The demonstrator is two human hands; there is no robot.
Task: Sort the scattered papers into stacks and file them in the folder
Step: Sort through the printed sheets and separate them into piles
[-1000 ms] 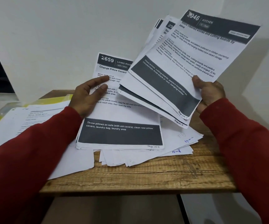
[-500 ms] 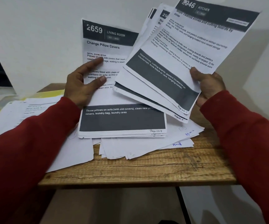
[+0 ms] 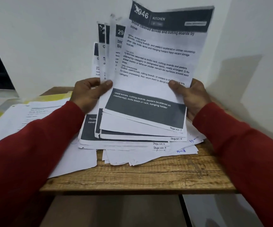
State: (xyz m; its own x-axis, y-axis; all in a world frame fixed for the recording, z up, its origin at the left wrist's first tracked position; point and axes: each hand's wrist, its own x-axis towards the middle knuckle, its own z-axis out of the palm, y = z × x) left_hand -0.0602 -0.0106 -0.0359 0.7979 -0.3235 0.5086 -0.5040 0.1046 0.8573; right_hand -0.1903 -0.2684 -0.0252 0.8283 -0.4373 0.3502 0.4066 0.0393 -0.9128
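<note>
Both hands hold one upright fan of printed sheets point(image 3: 150, 66) over the wooden table point(image 3: 149, 176). The front sheet reads "KITCHEN", page 7; pages 5, 4 and 3 show behind it. My left hand point(image 3: 90, 92) grips the fan's left edge, thumb on the front sheet. My right hand point(image 3: 191, 97) grips the right edge. Beneath lies a loose pile of white papers point(image 3: 149, 156), some with handwritten page numbers. A yellow folder point(image 3: 55, 97) lies at the back left, mostly covered by papers.
A second spread of printed papers point(image 3: 26, 117) covers the table's left side and overhangs its edge. White walls point(image 3: 42, 38) stand close behind and to the right. The table's front edge point(image 3: 132, 190) is near me, with floor below.
My left hand lifted the "LIVING ROOM" sheets off the table and brought them behind the fan in my right hand. Both hands now hold one combined, more upright bundle.
</note>
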